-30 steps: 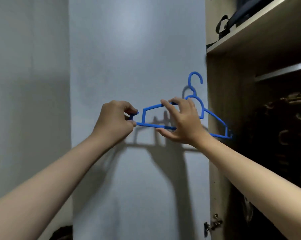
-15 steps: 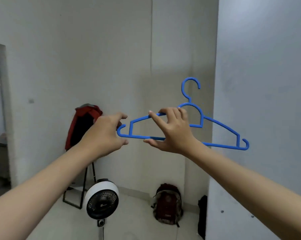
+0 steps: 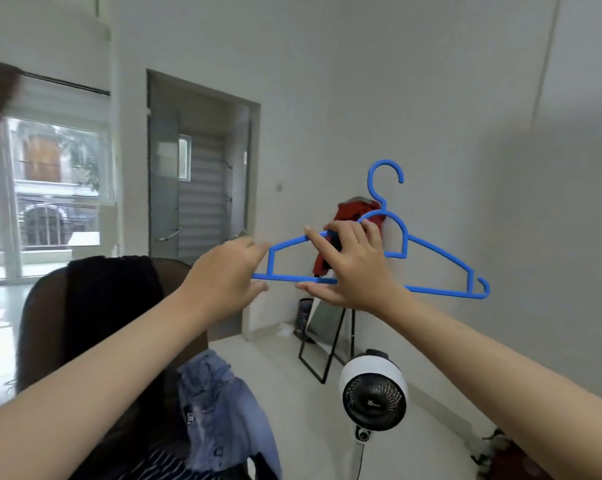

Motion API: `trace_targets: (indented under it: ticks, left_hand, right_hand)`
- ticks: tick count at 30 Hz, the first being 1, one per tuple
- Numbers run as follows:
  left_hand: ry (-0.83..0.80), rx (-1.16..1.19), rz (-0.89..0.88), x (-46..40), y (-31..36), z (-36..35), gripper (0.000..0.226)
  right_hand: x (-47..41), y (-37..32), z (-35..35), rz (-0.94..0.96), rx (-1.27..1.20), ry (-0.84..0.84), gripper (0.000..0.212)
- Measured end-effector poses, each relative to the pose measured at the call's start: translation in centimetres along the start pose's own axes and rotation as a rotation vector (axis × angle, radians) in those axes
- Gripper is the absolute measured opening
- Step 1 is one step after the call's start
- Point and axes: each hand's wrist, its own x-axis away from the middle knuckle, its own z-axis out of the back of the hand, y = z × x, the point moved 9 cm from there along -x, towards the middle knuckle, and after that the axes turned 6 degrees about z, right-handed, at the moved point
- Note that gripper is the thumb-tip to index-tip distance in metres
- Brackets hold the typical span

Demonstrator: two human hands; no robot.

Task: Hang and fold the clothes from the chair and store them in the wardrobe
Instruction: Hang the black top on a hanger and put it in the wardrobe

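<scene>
Since there's only the head view to go by, here's what it gives: both hands are up at about chest height with a blue hanger (image 3: 372, 268) held level between them, hook pointing up, which looks to me like it's being kept flat and ready so a garment can be threaded on. The left hand (image 3: 226, 275) has the hanger's left tip, fingers curled round the end of it, though the fingertips are hidden behind the hand so I can't say exactly how tight. The right hand (image 3: 349, 268) sits just beside it toward the middle, thumb under the bottom bar and fingers hooked over the upper sloped arm, so it's clamped on the hanger too. Both forearms reach forward and slightly inward, wrists fairly straight. The clothes are below and nearer than the left hand: a dark garment over the back of the chair (image 3: 50, 323), plus a denim shirt (image 3: 223, 410) and something striped on the seat. The wardrobe isn't visible here. Below the right hand there's a white fan (image 3: 374, 393) on the floor. My guess is the next bit is lowering the hanger toward that denim.
</scene>
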Motion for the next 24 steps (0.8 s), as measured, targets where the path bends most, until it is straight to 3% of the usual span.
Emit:
trace_targets:
  ticks: [4, 9, 16, 20, 24]
  left_hand:
    - [-0.047, -0.128, 0.085, -1.9, -3.5, -1.9, 0.070]
    - [-0.080, -0.268, 0.190, -4.6, -6.8, -5.3, 0.039]
    - [-0.107, -0.460, 0.318, -5.7, -11.7, -8.4, 0.028]
    - [-0.140, -0.452, 0.392, -4.7, -14.8, -9.1, 0.030]
    - [-0.161, -0.463, 0.444, -3.5, -17.6, -9.8, 0.030]
  right_hand:
    - [-1.8, -1.6, -5.8, 0.056, -0.075, 0.064, 0.075]
    - [-3.4, -1.9, -12.5, 0.088, -0.161, 0.104, 0.077]
    - [-4.6, -3.2, -19.6, 0.128, -0.233, 0.163, 0.077]
    - [-4.5, -3.2, -23.2, 0.002, -0.326, 0.097, 0.086]
    - [-4.5, -4.1, -26.8, -0.087, -0.488, -0.079, 0.104]
